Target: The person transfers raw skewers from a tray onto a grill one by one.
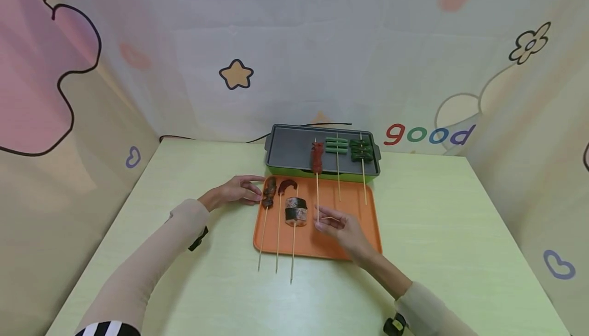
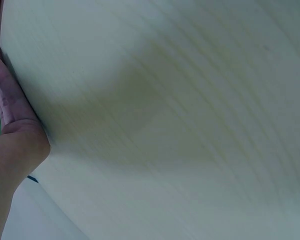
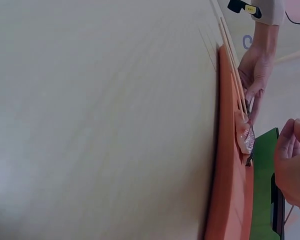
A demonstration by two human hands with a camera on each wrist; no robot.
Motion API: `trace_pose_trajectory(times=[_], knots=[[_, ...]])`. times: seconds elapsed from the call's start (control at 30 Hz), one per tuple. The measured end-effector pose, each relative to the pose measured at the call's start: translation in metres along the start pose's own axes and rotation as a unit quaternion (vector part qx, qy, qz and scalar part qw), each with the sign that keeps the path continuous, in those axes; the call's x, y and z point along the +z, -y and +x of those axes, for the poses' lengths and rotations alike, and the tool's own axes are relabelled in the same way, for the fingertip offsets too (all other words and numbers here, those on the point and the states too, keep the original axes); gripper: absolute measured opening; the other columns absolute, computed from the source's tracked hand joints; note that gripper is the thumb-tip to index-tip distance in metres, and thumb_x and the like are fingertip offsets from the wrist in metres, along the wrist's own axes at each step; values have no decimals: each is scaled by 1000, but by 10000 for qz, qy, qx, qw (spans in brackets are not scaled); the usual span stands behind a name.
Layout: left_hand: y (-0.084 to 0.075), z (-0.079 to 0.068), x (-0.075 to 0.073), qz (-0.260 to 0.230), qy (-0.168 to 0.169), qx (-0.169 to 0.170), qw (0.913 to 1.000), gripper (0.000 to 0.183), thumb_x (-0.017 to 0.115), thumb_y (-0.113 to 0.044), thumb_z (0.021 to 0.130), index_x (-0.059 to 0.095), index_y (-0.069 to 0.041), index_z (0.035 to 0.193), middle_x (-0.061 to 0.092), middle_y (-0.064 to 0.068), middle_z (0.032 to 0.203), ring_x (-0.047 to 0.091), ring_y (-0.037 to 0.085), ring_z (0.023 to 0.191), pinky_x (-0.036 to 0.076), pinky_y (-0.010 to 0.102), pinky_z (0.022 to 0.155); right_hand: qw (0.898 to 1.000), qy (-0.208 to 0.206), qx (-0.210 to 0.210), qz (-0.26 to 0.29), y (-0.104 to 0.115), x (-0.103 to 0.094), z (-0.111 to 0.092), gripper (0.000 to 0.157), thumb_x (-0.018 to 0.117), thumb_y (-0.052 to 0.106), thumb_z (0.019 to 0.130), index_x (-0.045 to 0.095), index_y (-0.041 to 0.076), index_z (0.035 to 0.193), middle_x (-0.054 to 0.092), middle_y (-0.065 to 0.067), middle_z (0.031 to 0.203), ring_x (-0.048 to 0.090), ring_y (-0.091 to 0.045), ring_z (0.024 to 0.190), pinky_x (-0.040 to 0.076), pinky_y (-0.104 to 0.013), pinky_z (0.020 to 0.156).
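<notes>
In the head view, my right hand (image 1: pixel 345 228) pinches the thin stick of a red sausage skewer (image 1: pixel 317 157). The red piece lies over the front edge of the grey griddle plate (image 1: pixel 290 147). My left hand (image 1: pixel 236 189) touches the upper left edge of the orange tray (image 1: pixel 322 249), its fingers fairly straight. Close to those fingers is a brown meat skewer (image 1: pixel 269 187). Beside it on the tray are a skewer with a dark red curled piece (image 1: pixel 287 185) and one with a pale block banded in black (image 1: pixel 296 211). The right wrist view shows my right fingertips together, the stick indistinct.
On the griddle's right side lie a green-bean-like skewer (image 1: pixel 337 146) and a dark green leafy skewer (image 1: pixel 361 150), sticks hanging over the tray. The griddle has a green base (image 1: pixel 294 172) and stands behind the tray, near the curtain (image 1: pixel 294 70). A black cord (image 1: pixel 177 136) runs along the table's back.
</notes>
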State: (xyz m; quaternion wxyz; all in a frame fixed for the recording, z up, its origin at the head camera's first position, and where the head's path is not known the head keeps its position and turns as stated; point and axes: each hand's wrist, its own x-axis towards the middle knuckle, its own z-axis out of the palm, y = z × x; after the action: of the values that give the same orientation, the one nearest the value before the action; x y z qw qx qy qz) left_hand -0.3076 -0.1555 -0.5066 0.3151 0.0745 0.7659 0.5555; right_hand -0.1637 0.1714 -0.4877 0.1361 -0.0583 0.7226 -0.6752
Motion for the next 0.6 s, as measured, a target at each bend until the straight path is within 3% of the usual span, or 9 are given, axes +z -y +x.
trace_pose_trajectory(times=[0.17, 0.37, 0.6], knots=[[1, 1, 0, 13, -42, -38, 10000, 68, 68, -1, 95, 40, -9, 157, 70, 1, 103, 71, 9, 88, 63, 26, 83, 9994, -297, 133, -140, 7, 4, 15, 51, 64, 2, 99, 51, 0, 149, 62, -30, 134, 67, -28, 115, 57, -38, 103], [3, 1, -1, -20, -54, -43, 10000, 68, 68, 0, 96, 40, -9, 157, 71, 1, 104, 71, 9, 87, 63, 26, 83, 9981, -530, 209, -252, 15, 7, 31, 50, 65, 4, 99, 52, -1, 147, 64, -27, 132, 67, -10, 105, 57, -34, 101], [0, -2, 1, -75, -41, -24, 10000, 67, 66, 1, 96, 40, -8, 157, 71, 2, 105, 71, 8, 88, 63, 26, 83, 9972, -625, 385, -112, 16, 8, 40, 50, 62, 3, 100, 51, -1, 148, 62, -27, 133, 66, -28, 120, 55, -36, 105]])
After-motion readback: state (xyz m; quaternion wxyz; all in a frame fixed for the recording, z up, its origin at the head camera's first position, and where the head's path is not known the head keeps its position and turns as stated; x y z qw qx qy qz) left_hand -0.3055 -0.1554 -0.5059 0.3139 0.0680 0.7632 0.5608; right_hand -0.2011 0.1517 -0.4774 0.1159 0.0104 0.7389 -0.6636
